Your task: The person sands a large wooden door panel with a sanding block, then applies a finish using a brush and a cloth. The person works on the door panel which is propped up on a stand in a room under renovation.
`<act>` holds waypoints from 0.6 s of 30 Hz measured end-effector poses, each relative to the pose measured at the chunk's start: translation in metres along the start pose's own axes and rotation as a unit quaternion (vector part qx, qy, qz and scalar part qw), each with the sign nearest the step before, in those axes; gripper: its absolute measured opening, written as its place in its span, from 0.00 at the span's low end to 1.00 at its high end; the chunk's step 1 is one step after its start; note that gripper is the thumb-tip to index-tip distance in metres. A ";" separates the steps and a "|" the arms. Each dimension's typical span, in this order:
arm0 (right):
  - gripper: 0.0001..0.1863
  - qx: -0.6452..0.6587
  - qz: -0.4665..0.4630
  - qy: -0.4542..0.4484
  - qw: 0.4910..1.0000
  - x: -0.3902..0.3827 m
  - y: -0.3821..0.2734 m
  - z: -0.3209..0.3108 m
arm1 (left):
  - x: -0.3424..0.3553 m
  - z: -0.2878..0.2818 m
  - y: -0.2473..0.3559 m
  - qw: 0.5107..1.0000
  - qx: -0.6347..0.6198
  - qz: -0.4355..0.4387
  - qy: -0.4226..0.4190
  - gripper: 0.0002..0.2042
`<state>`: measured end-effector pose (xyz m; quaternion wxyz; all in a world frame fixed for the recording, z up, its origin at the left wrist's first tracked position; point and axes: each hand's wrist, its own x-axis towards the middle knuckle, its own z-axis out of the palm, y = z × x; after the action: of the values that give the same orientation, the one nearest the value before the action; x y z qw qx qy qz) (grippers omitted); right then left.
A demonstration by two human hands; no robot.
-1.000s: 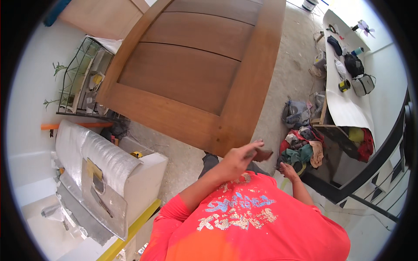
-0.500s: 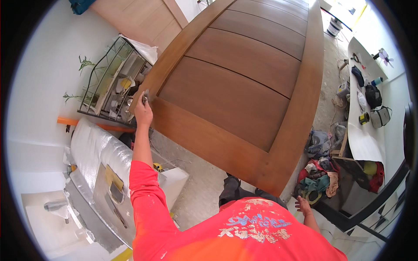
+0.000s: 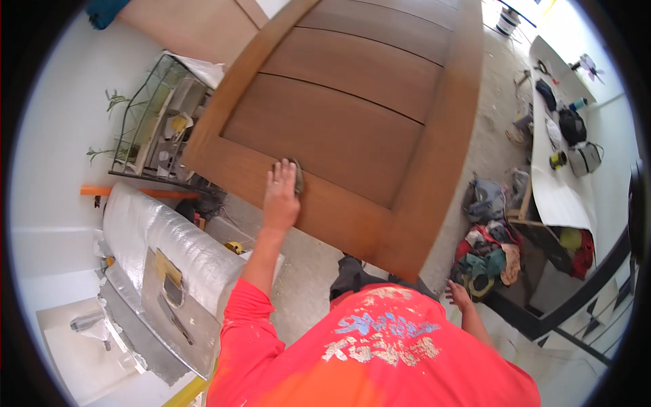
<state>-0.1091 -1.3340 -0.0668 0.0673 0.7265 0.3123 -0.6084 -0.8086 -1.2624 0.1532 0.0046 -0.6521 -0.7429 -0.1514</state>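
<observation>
A large brown wooden door (image 3: 352, 122) with sunken panels lies flat in front of me. My left hand (image 3: 280, 197) is stretched out and presses a small grey sanding pad (image 3: 298, 175) flat on the door's near rail, fingers spread over it. My right hand (image 3: 460, 296) hangs low at my right side, fingers loose, holding nothing, close to a pile of clothes. My red shirt fills the lower edge of the view.
A wire rack (image 3: 159, 129) with small items stands left of the door. A plastic-wrapped white unit (image 3: 169, 244) and an orange pipe (image 3: 122, 192) lie nearer. A yellow tape measure (image 3: 234, 247) sits on the floor. Clothes (image 3: 488, 254) and a white table (image 3: 563, 183) with bags are on the right.
My left hand swept from the door's near right corner to its left corner, then came back right to the middle of the near rail. The right hand stayed low.
</observation>
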 end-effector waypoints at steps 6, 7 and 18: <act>0.35 0.010 -0.038 -0.022 0.999 0.015 0.003 -0.024 | -0.059 0.034 0.210 0.997 -0.031 0.059 -0.045 0.36; 0.35 0.010 -0.042 -0.026 0.999 0.019 0.007 -0.031 | -0.065 0.038 0.241 0.993 -0.058 0.080 -0.056 0.35; 0.37 0.020 -0.011 0.006 1.000 0.027 0.047 -0.071 | -0.058 -0.073 0.250 0.805 -0.524 -0.135 -0.244 0.23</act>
<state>-0.0224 -1.3272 -0.0876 0.0447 0.7278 0.3084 -0.6110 -0.5710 -1.3092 0.2659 -0.5397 -0.4640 -0.6077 -0.3524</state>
